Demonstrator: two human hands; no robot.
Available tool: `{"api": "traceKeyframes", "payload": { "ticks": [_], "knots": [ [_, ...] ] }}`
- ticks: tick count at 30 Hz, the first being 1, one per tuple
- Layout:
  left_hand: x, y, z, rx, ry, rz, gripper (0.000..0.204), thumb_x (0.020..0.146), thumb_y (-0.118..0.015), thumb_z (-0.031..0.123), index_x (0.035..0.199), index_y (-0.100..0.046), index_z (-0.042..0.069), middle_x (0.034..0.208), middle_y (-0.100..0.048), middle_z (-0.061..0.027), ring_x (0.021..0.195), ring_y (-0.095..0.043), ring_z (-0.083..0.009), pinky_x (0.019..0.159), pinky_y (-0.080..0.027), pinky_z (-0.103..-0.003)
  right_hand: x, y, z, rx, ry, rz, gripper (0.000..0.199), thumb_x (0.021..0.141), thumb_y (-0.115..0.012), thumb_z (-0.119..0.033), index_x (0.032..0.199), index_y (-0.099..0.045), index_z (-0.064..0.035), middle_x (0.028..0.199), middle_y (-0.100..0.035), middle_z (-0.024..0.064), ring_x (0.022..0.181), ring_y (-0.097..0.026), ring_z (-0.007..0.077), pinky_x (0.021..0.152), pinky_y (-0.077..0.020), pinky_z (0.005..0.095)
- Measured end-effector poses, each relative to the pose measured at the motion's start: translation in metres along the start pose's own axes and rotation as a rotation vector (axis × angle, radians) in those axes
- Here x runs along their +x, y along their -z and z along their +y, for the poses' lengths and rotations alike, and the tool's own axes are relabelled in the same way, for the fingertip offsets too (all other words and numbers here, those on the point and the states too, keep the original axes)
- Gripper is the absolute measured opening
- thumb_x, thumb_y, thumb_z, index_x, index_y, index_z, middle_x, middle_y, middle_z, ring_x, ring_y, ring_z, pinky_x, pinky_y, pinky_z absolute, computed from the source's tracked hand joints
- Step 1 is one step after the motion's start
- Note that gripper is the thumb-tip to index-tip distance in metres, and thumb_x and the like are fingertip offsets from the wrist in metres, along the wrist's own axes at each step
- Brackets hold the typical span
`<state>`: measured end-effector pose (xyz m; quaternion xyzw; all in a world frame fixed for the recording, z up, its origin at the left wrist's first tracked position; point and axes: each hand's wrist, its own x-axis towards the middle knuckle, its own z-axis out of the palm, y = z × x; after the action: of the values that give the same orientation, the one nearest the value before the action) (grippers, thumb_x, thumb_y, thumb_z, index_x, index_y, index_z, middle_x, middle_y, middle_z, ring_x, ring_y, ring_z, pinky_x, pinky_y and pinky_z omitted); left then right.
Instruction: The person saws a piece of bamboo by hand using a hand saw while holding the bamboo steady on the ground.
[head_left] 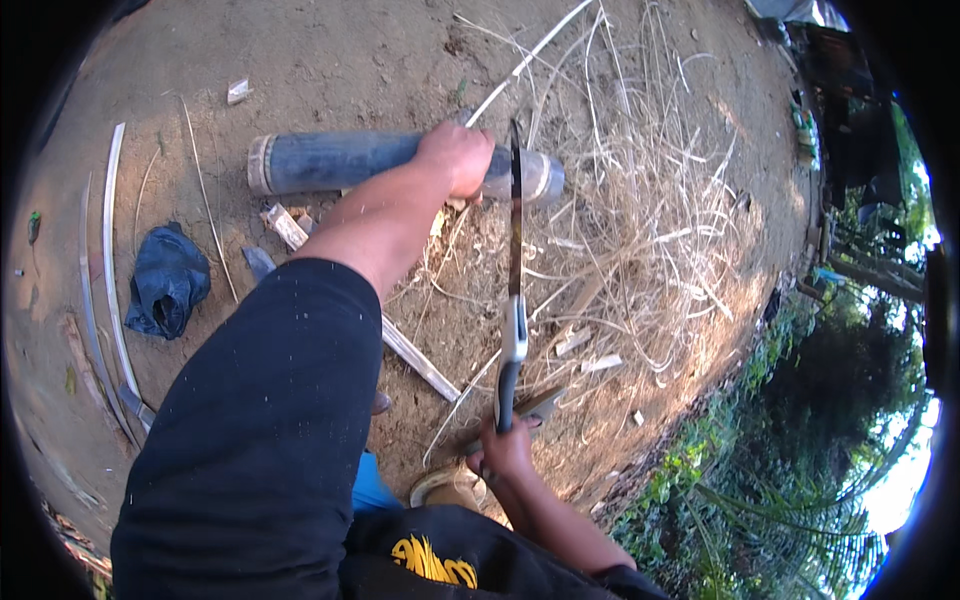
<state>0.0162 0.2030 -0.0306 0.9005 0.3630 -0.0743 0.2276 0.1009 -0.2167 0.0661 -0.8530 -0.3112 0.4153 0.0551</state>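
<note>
Dark sleeve [265, 400], foremost, covering the left arm to below the elbow. Left hand [455, 160]: fingers folded into a fist upon the cylinder; cannot tell whether they grip the cylinder itself or the pale strip. Pale strip [530, 60]: one, slender, running from that fist to the upper edge. Cylinder [335, 160]: one, blue-grey, pale-banded at both ends, lying crosswise on the bare ground [345, 60] beyond the person. Right hand [508, 450]: fingers wrapped about the handle of the saw [515, 330], low and right of centre. Saw blade: dark, pointing away from the person, crossing the cylinder's right portion in view; contact cannot be told. Shavings [660, 235]: a large, curling, tangled heap, right. Black plastic bag [168, 280]: one, crumpled, left, near two long strips.
</note>
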Motion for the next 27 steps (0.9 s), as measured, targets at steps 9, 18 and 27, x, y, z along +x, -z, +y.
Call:
{"api": "traceKeyframes", "payload": {
  "ticks": [9,18,27],
  "knots": [
    [0.009,0.014,0.002,0.048,-0.009,0.015,0.07,0.072,-0.089,0.043,0.116,-0.059,-0.003,0.101,-0.075,-0.0183,0.096,-0.074,-0.0339,0.085,-0.06,-0.042,0.022,-0.009,0.011,-0.025,0.11,0.09,0.028,0.096,-0.064,-0.022,0.105,-0.066,0.0038,0.087,-0.07,0.0262,0.084,-0.073,0.0352,0.076,-0.0558,0.0438],
    [0.019,0.027,0.014,-0.053,0.002,0.034,0.073,0.071,-0.089,0.044,0.116,-0.058,-0.004,0.102,-0.075,-0.0187,0.096,-0.074,-0.0332,0.085,-0.059,-0.042,0.147,0.031,-0.094,0.133,-0.028,0.018,0.022,0.093,-0.065,-0.02,0.101,-0.065,0.0003,0.066,-0.062,0.0058,0.054,-0.057,0.0155,0.051,-0.0457,0.0354],
    [0.007,0.023,0.002,-0.033,0.046,0.012,0.074,0.068,-0.09,0.047,0.114,-0.06,-0.002,0.102,-0.075,-0.0178,0.095,-0.074,-0.0335,0.085,-0.059,-0.042,0.094,0.017,-0.082,0.104,-0.179,-0.074,0.026,0.09,-0.066,-0.021,0.105,-0.068,0.0,0.076,-0.069,0.018,0.069,-0.07,0.029,0.066,-0.0541,0.0422]
  ]
}}
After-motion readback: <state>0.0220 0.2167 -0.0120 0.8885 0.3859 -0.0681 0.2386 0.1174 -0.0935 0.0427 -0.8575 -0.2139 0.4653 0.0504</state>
